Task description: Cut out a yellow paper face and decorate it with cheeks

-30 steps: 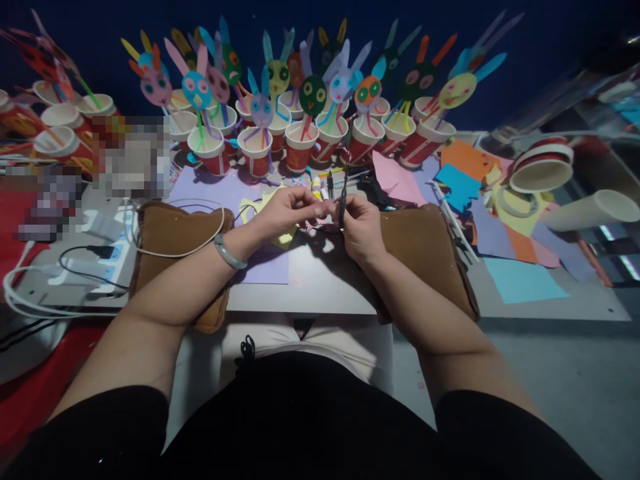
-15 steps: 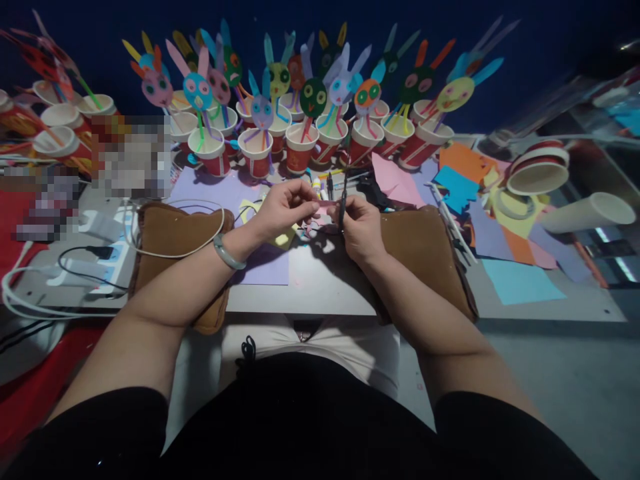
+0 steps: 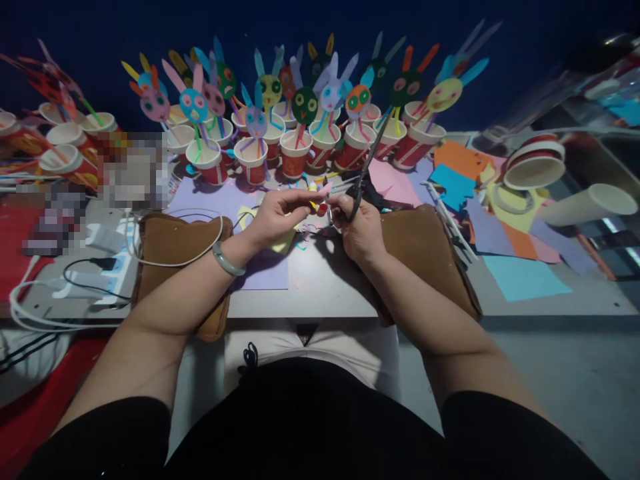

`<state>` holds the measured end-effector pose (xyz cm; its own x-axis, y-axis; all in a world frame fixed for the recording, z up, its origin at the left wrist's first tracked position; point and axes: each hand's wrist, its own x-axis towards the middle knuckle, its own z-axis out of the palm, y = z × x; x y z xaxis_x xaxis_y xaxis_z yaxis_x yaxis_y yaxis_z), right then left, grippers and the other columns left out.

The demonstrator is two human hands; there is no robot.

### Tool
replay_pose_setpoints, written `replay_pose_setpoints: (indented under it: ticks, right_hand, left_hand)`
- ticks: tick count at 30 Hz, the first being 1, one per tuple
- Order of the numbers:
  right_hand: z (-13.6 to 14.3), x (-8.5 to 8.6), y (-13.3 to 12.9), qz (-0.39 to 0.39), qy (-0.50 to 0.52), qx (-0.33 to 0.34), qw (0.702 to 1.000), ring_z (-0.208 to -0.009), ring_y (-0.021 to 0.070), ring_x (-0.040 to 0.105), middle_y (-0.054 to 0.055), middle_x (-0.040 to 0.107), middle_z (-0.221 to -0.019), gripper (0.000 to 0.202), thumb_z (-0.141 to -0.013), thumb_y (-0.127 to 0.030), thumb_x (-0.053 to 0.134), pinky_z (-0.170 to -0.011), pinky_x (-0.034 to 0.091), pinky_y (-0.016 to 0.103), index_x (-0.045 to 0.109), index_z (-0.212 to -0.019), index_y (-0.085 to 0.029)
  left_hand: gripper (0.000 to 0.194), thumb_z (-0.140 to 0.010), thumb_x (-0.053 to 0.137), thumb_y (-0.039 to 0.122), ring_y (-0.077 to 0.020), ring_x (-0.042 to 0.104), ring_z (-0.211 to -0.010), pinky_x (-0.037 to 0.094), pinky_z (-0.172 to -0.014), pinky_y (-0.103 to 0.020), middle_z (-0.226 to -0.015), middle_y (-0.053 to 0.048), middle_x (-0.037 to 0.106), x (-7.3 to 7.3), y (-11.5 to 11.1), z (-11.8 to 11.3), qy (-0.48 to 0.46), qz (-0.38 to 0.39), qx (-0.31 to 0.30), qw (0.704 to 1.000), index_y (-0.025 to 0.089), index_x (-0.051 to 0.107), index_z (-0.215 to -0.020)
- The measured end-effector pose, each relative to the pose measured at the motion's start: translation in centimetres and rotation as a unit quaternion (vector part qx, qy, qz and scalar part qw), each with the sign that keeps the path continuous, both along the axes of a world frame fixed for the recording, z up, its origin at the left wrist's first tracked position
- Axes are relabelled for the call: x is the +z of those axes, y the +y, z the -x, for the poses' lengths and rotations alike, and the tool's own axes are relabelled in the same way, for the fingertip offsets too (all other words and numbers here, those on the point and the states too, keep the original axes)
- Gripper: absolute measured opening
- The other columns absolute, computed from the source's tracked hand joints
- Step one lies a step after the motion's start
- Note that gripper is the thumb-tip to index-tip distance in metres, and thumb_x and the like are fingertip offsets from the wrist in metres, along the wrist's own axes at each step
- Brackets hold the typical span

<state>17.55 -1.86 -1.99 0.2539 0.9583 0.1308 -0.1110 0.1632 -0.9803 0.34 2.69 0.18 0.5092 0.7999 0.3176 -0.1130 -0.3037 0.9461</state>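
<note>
My right hand [image 3: 364, 230] is closed round a pair of black scissors [image 3: 359, 189], whose dark blades point up and away over the table. My left hand [image 3: 274, 220] faces it, thumb and forefinger reaching toward the scissors hand. A small pink paper piece [image 3: 326, 189] shows at the left fingertips; exactly how it is gripped is hard to make out. Just below those fingertips is a small red item [image 3: 322, 209], too small to name. Under my left wrist lie yellow paper [image 3: 281, 244] and a purple sheet [image 3: 265, 272].
Red paper cups [image 3: 296, 160] with colourful paper rabbit heads on bent stems stand in rows behind. Brown cushions lie under both forearms, including the right cushion [image 3: 425, 253]. Coloured paper scraps [image 3: 500, 227] and a paper tube [image 3: 595, 212] sit right; a power strip [image 3: 117, 267] with cables, left.
The scissors have swung from nearly upright to leaning right. My left fingers have straightened, and the pink piece at their tips sits a little higher. The view has shifted slightly.
</note>
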Motion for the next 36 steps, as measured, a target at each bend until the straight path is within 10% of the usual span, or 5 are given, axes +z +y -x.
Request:
replay_pose_setpoints:
  ticks: [7, 19, 27, 36]
  right_hand:
    - [0.0, -0.2, 0.2, 0.005, -0.006, 0.004, 1.000, -0.054, 0.0079, 0.038, -0.004, 0.045, -0.060, 0.052, -0.068, -0.070, 0.075, -0.049, 0.032, 0.024, 0.057, -0.064, -0.021]
    - [-0.3, 0.1, 0.5, -0.002, 0.064, 0.006, 0.998, -0.058, 0.0087, 0.043, -0.005, 0.048, -0.062, 0.048, -0.060, -0.061, 0.083, -0.056, 0.038, 0.025, 0.056, -0.067, -0.022]
    - [-0.1, 0.1, 0.3, -0.022, 0.077, 0.011, 0.997, -0.057, 0.0081, 0.041, -0.006, 0.046, -0.061, 0.042, -0.061, -0.051, 0.087, -0.055, 0.034, 0.024, 0.057, -0.069, -0.023]
    - [0.0, 0.3, -0.1, -0.033, 0.023, 0.008, 0.999, -0.057, 0.0076, 0.040, -0.007, 0.049, -0.060, 0.037, -0.064, -0.043, 0.086, -0.056, 0.034, 0.024, 0.057, -0.066, -0.020]
  left_hand:
    - [0.074, -0.068, 0.057, 0.006, -0.0289, 0.049, -0.141, 0.048, -0.112, -0.043, -0.151, -0.006, 0.054, -1.4, -0.1, -0.1, 0.052, -0.192, -0.065, 0.978, 0.027, 0.060, -0.139]
    - [0.101, -0.068, 0.050, -0.001, -0.0263, 0.025, -0.154, 0.034, -0.124, -0.042, -0.168, -0.001, 0.023, -2.5, 0.4, 0.0, 0.096, -0.296, -0.144, 0.939, 0.032, 0.025, -0.159]
    - [0.090, -0.067, 0.048, -0.001, -0.0296, 0.044, -0.145, 0.059, -0.095, -0.034, -0.161, -0.004, 0.039, -1.8, 0.0, -0.2, 0.045, -0.244, -0.132, 0.960, 0.032, 0.045, -0.151]
    - [0.047, -0.078, 0.064, 0.013, -0.0153, 0.073, -0.086, 0.059, -0.066, -0.023, -0.132, -0.012, 0.066, -1.8, -0.4, -0.3, -0.018, -0.123, -0.038, 0.991, 0.020, 0.064, -0.124]
